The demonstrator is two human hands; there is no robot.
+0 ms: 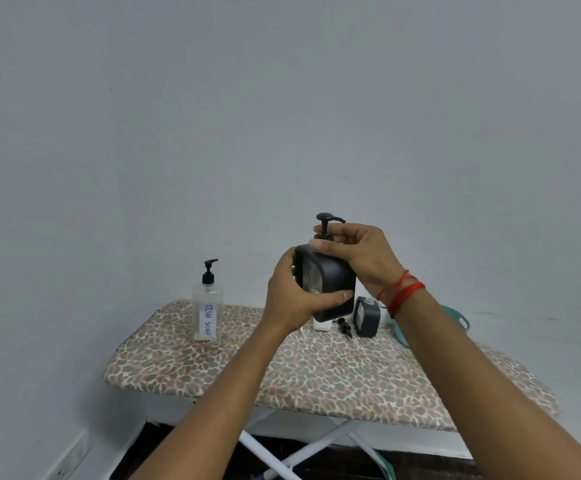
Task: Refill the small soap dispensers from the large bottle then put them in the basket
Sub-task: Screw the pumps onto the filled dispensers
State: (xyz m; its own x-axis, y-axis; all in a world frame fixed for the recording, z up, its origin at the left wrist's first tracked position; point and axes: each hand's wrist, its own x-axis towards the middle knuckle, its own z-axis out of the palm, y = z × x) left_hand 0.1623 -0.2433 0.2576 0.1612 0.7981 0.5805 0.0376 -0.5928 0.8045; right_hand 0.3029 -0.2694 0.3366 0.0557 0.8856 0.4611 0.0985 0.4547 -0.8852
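Our left hand (292, 299) wraps the side of the dark dispenser (330, 285), thumb across its lower front. Our right hand (361, 258) pinches the collar just under the pump (325, 225). We hold it in the air above the far side of the board (282, 372).

We judge this to be a twist of the pump, though we cannot tell whether on or off. To do it well, we keep the body upright and fixed in the left hand and turn at the collar, not the pump head, so nothing spills.

Below our hands a second dispenser (366, 317) stands open, with its loose pump (345, 326) just beside it. The clear bottle (207, 313) stands well to the left. The basket (460, 320) sits to the right, partly hidden by our right arm.
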